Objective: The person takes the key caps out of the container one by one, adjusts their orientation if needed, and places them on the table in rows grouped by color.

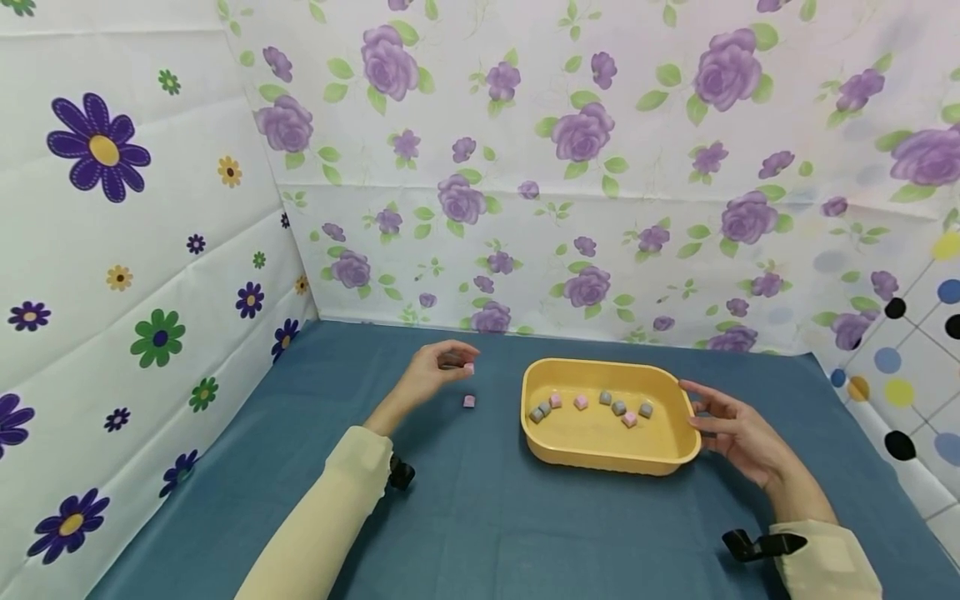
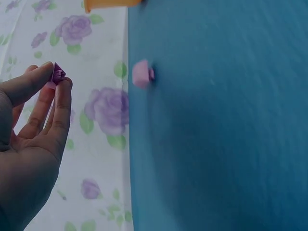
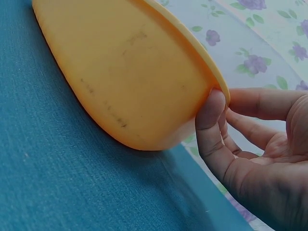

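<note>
Between the thumb and fingertips of my left hand (image 1: 429, 377) is a small pink block (image 2: 57, 74), pinched above the cloth. A second pink block (image 1: 468, 402) lies on the cloth just below that hand; the left wrist view shows a short peg on its side. To the right sits a yellow plastic tray (image 1: 600, 457), holding several grey blocks (image 1: 618, 407) and several pink blocks (image 1: 581, 402) scattered on its floor. My right hand (image 1: 742, 433) grips the tray's right end, and in the right wrist view its thumb and fingers pinch the rim (image 3: 217, 79).
A blue cloth (image 1: 480, 525) covers the table. Behind it rises a backdrop with purple roses (image 1: 461, 200); a flower-print sheet (image 1: 105, 292) stands at the left and a dotted sheet (image 1: 915, 358) at the right. Each wrist wears a black camera mount (image 1: 401, 473).
</note>
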{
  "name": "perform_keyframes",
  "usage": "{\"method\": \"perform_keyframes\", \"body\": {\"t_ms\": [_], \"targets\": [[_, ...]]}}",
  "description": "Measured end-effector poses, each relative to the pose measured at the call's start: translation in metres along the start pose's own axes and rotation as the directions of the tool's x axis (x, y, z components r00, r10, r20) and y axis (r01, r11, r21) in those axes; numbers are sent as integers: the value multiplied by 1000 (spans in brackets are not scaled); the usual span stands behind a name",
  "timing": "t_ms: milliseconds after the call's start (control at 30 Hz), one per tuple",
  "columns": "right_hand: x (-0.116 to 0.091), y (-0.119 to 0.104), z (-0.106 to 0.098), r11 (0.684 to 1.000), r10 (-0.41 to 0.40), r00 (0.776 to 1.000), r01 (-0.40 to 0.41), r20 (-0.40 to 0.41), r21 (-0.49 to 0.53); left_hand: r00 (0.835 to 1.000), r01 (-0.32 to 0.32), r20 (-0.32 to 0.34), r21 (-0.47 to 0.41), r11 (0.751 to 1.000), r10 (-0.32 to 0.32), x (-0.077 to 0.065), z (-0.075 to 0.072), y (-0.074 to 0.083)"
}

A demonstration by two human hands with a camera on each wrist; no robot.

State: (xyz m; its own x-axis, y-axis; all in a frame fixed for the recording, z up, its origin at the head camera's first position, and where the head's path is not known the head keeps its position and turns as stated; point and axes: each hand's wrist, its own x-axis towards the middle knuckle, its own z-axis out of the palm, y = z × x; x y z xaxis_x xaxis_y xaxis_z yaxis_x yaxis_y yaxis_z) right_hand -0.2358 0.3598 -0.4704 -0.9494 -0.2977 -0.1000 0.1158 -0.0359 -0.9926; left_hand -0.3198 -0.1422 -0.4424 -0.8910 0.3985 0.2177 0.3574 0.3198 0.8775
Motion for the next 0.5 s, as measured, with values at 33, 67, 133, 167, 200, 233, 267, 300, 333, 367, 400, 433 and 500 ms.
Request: {"method": "perform_keyframes", "body": {"t_ms": [33,67,133,167,200,233,267,300,333,367,400,433,500], "targets": [[0,0,0,1000,1,1000,-1,1,2,1000,7,1,2,1000,-7,-2,-2,-1],[-1,1,0,1000,0,1000,0,1,1,1000,12,1,4,1000,-12,-3,-4,-3],[-1,1,0,1000,-2,1000,2,4,3,1000,23,0,10,1000,-23,-6,-9,-6],[-1,1,0,1000,-4,1000,4,4,1,1000,30,-1,14,999,-30,-8,-10,-7],[-1,1,0,1000,-5,1000,5,3,0,999,33,-2,19,999,-33,-9,-12,-9],[-1,1,0,1000,-6,1000,6,2,-1,999,34,-2,24,999,-34,-9,-14,-10],[0,1,1,1000,-7,1000,7,3,-1,999,35,-1,28,999,-35,-10,-16,-11],[0,1,1,1000,-8,1000,8,4,0,999,40,-1,33,999,-40,-11,-18,-12],[0,1,1,1000,-7,1000,7,4,1,999,43,1,39,998,-43,-12,-19,-12],[0,0,1,1000,-7,1000,7,5,2,999,42,5,45,998,-42,-13,-20,-14],[0,0,1,1000,-6,1000,6,6,5,999,43,9,49,998,-44,-14,-21,-15],[0,0,1,1000,-5,1000,5,5,8,999,46,13,49,998,-47,-14,-22,-16],[-1,0,1,1000,-4,1000,4,6,12,998,53,21,50,997,-54,-15,-23,-18]]}}
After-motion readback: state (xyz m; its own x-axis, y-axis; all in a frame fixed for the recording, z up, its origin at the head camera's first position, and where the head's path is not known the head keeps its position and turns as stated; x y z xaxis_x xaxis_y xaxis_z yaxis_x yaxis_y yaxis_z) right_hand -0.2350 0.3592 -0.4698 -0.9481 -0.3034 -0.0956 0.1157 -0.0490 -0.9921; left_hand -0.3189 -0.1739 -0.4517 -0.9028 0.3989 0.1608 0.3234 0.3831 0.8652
